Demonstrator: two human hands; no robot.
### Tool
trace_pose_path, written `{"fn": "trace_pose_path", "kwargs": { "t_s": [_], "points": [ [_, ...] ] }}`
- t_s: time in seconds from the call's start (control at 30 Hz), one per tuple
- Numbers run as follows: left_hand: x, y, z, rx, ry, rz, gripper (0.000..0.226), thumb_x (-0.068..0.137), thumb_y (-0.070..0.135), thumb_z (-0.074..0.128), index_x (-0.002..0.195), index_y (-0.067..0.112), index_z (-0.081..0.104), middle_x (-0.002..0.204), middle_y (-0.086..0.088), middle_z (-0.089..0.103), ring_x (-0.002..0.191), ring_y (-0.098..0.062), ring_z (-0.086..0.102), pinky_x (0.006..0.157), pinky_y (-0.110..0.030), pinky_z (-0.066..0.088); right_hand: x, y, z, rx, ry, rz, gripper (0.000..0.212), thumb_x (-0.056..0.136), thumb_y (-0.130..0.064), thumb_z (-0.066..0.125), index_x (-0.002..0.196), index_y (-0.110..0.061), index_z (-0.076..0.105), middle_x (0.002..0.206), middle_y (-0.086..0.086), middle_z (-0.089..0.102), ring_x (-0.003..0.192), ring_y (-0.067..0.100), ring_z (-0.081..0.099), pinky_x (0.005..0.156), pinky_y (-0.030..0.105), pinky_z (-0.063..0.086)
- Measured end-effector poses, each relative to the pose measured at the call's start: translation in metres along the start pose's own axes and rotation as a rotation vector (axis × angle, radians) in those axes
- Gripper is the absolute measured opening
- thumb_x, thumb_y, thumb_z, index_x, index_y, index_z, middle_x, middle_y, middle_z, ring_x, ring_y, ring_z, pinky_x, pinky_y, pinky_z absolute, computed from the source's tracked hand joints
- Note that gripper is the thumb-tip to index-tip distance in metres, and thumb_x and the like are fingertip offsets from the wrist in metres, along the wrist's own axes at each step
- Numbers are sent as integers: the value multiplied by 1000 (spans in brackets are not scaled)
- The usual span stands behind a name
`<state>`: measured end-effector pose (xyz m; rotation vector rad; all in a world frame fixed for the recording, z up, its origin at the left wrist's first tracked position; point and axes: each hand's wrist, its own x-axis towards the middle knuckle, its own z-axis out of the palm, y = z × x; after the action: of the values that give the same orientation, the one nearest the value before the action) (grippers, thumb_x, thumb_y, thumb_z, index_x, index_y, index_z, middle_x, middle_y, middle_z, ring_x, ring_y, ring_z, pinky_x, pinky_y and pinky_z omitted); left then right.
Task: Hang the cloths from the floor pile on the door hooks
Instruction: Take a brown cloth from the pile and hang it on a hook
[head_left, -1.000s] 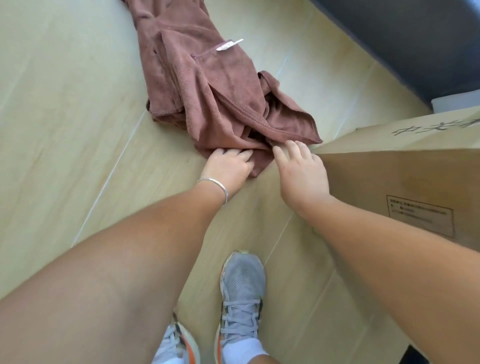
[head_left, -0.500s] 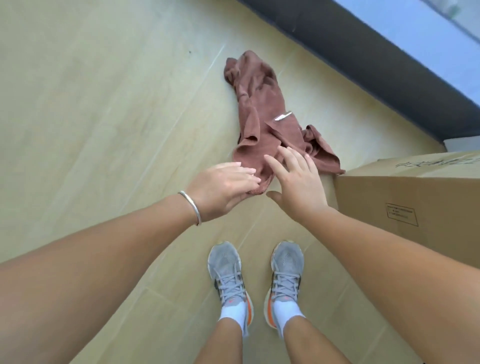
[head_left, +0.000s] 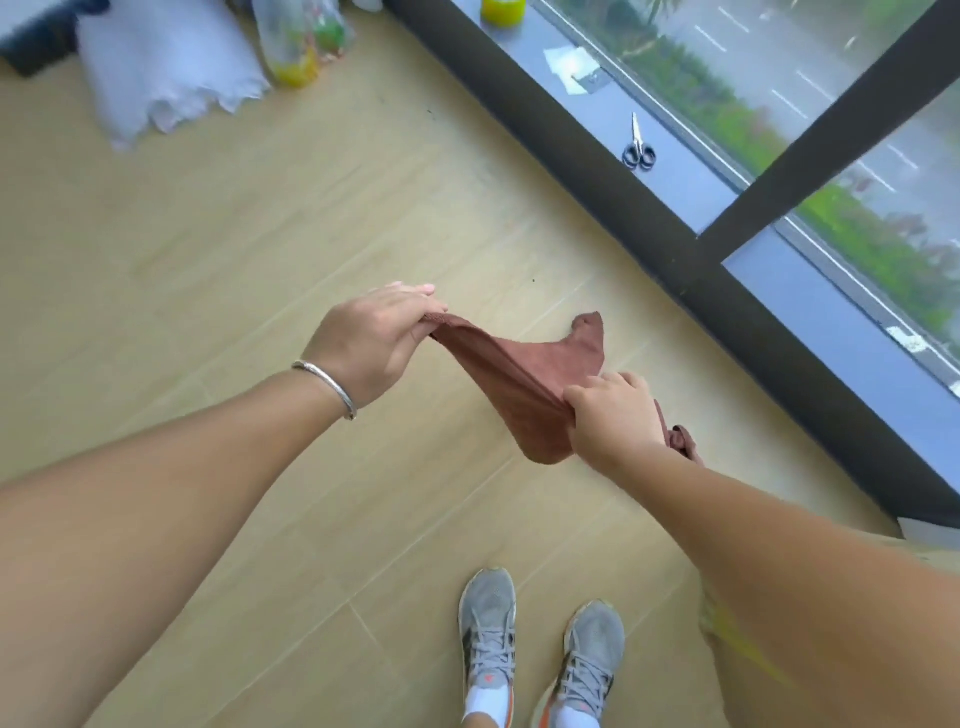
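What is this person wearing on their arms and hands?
Both forearms are bare, with no sleeves in view and no gloves. The left hand has a thin silver bangle round its wrist. The right hand wears nothing.

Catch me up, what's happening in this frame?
A person stands on a wood floor by a window, holding a reddish-brown cloth stretched between both hands. The left hand pinches one edge and the right hand grips another. No door hooks are in view. Scissors lie on the windowsill.
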<state>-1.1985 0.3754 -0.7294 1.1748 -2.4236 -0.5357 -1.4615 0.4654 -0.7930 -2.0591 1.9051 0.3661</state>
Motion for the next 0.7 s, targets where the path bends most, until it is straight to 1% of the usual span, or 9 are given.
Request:
{"fn": "trace_pose_path", "kwargs": {
  "t_s": [0.07, 0.17, 0.23, 0.3, 0.37, 0.47, 0.57, 0.63, 0.7],
  "points": [
    [-10, -22, -41, 36, 77, -150, 22, 95, 13, 52, 106, 7, 71, 110, -7, 70, 118, -23, 59, 93, -38, 49, 21, -18, -37, -59, 53, -7, 21, 88, -24, 46, 98, -25, 65, 100, 0, 63, 103, 25, 52, 95, 36, 30],
    [-33, -58, -103, 101, 193, -362, 20, 96, 15, 54, 108, 14, 71, 119, -8, 67, 121, -22, 56, 89, -36, 45, 59, -56, -98, -101, 129, -51, 24, 90, -20, 39, 97, -21, 63, 99, 1, 64, 101, 27, 53, 100, 41, 32],
    [-55, -83, -144, 150, 256, -455, 18, 95, 20, 56, 105, 17, 71, 117, -6, 67, 121, -21, 56, 89, -37, 45, 80, -92, -138, -106, 155, -95, 18, 87, -9, 39, 94, -17, 54, 88, 5, 64, 83, 28, 54, 104, 44, 31],
    [-75, -102, -181, 192, 283, -534, 15, 94, 27, 58, 99, 22, 72, 111, 0, 69, 121, -18, 56, 88, -41, 47, 95, -127, -175, -86, 216, -136, 16, 85, 0, 38, 91, -13, 45, 64, 5, 51, 57, 23, 42, 102, 44, 34],
    [-100, -114, -220, 273, 331, -592, 11, 90, 30, 61, 92, 24, 71, 102, 0, 70, 110, -23, 61, 80, -43, 50, 104, -166, -208, -95, 296, -213, 18, 83, 3, 41, 94, -11, 45, 54, 1, 38, 51, 23, 35, 100, 42, 36],
    [-135, -125, -266, 469, 334, -679, 10, 83, 33, 60, 81, 25, 65, 85, -1, 67, 89, -31, 61, 66, -38, 48, 102, -219, -247, -113, 391, -341, 27, 78, 5, 45, 97, -13, 49, 60, -1, 44, 64, 28, 50, 108, 40, 28],
    [-175, -120, -295, 607, 377, -819, 7, 77, 31, 60, 75, 25, 60, 73, 1, 60, 79, -30, 57, 58, -31, 34, 87, -259, -264, -159, 402, -473, 33, 75, 3, 44, 101, -15, 54, 87, 1, 61, 87, 28, 60, 110, 37, 25],
    [-200, -107, -296, 639, 394, -869, 5, 74, 28, 61, 73, 24, 59, 69, 2, 58, 78, -29, 56, 57, -29, 30, 71, -271, -259, -222, 411, -536, 27, 79, -2, 47, 98, -18, 56, 92, 0, 63, 90, 26, 59, 101, 34, 29],
    [-234, -85, -286, 641, 380, -886, 3, 73, 24, 61, 71, 23, 60, 68, 3, 57, 77, -28, 56, 56, -28, 29, 52, -276, -240, -275, 416, -596, 15, 86, -10, 50, 93, -21, 57, 89, -1, 63, 87, 24, 58, 91, 32, 32]
  ]
}}
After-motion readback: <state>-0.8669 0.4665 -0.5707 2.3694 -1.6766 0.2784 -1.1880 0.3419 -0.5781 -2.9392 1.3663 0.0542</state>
